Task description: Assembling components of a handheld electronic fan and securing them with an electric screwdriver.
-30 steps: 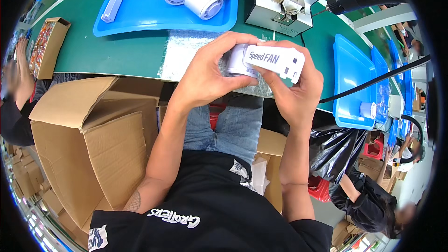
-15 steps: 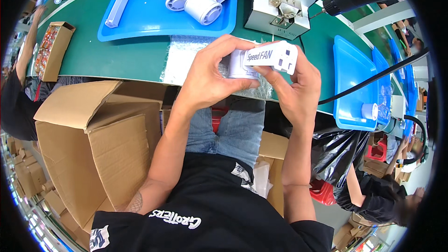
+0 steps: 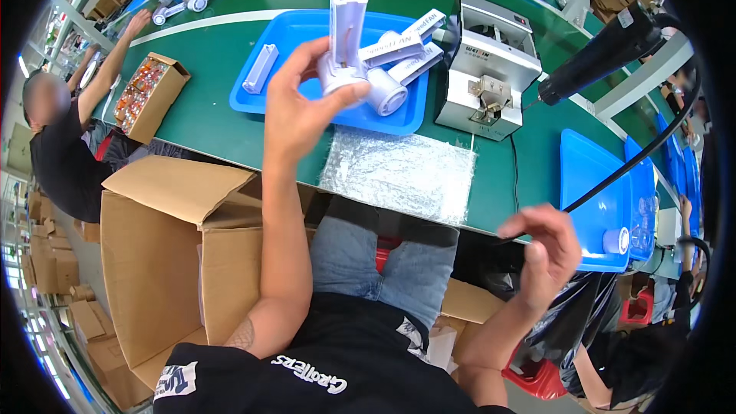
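My left hand (image 3: pixel 295 111) grips a white handheld fan body (image 3: pixel 347 27) by its round head, with fingers and thumb on opposite sides. The fan's handle points up, and a thin wire shows inside its hollow. Behind and below it, a blue tray (image 3: pixel 295 34) holds several more white fan bodies (image 3: pixel 387 96) and a narrow white handle cover (image 3: pixel 261 69). Slightly blurred, my right hand (image 3: pixel 546 249) is raised off the table's front edge, empty, its fingers apart. A clear plastic bubble sheet (image 3: pixel 399 172) lies on the green table between the hands.
A silver screw-feeding machine (image 3: pixel 491 69) stands right of the tray, beside a black electric screwdriver (image 3: pixel 598 57). Farther right, another blue tray (image 3: pixel 583 184) holds a white round part (image 3: pixel 616 241). Left are a box of small orange parts (image 3: pixel 149 92), an open carton (image 3: pixel 149 261) and a co-worker (image 3: pixel 65 146).
Both hands held the fan body over the bubble sheet; now only my left does. That hand has moved up over the tray, turning the handle upright. My right has let go and moved right.
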`<state>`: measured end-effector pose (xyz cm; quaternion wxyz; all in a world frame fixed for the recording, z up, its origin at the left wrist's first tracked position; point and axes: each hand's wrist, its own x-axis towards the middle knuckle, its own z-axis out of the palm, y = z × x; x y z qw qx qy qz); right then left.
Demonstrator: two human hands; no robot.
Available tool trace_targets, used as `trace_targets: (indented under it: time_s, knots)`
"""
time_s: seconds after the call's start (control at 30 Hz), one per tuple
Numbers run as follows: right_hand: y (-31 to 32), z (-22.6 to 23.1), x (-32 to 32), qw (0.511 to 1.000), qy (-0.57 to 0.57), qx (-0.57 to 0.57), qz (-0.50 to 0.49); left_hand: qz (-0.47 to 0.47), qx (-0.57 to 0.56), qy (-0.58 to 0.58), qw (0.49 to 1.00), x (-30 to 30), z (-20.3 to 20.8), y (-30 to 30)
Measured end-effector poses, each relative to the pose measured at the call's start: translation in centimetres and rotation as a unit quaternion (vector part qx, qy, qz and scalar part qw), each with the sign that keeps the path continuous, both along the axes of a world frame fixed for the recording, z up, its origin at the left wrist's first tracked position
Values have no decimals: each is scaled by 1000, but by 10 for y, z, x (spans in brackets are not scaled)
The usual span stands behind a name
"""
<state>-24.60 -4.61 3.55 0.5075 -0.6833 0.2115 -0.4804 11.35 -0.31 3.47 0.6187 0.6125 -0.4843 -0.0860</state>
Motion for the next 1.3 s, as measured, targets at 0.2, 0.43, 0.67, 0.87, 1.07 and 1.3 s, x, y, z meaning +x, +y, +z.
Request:
trace_targets:
  time_s: [0.2,0.43,0.67,0.87,1.07,1.3]
  knots:
    - [-3,17,-84,991,-90,-100,-23,90,69,-133,985,58,-46,-33]
    - [-77,-2,-154,870,35,-49,-490,46,49,-78,995,121,-49,-17]
    - [-135,-45,-251,582,408,-49,-702,189,182,-165,951,205,-119,-35]
    - [-181,-53,-296,701,381,60,-600,234,299,-142,914,146,-66,-29]
    - [-203,-82,-297,826,268,45,-493,278,39,-173,944,161,-82,-9]
    - [-61,-4,-208,913,-230,-46,-335,-24,-152,167,974,19,-5,-18]
